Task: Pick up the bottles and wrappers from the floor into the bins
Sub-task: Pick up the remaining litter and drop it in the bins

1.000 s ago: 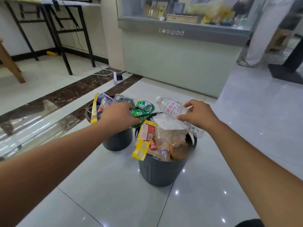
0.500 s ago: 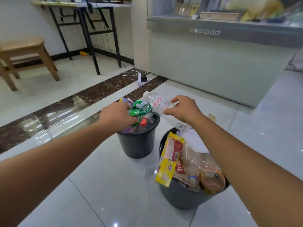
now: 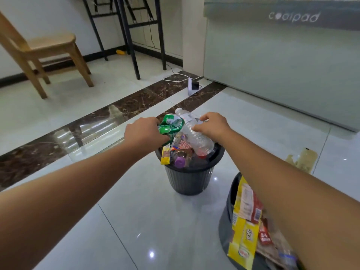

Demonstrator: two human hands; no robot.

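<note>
**Item: two bottles, at the far bin.**

- Left hand (image 3: 143, 131): fingers curled tight round a crushed green bottle (image 3: 171, 124), held over the back-left rim of the far bin (image 3: 188, 182).
- Right hand (image 3: 211, 126): fingers and thumb wrapped over a clear bottle (image 3: 194, 134), which lies tilted – cap up and away, base down among the heap.
- Contents of the far bin: piled above the rim, including a purple-capped bottle (image 3: 179, 162) and a small yellow wrapper (image 3: 165, 155) hanging at the edge.
- Near bin (image 3: 225, 221): bottom right, stuffed with wrappers; a large yellow wrapper (image 3: 242, 232) droops over its side.
- On the floor: a brown scrap (image 3: 301, 159), well apart from both bins.

**Risk.** The heap looks too high to take more. Once released, either bottle may roll off onto the tiles, or nudge the small yellow wrapper over the edge.

**Change.** Half a second ago both bottles were held higher, above the far bin – the clear one is now lowered into the pile. A second ago the hands were over the near bin.
</note>
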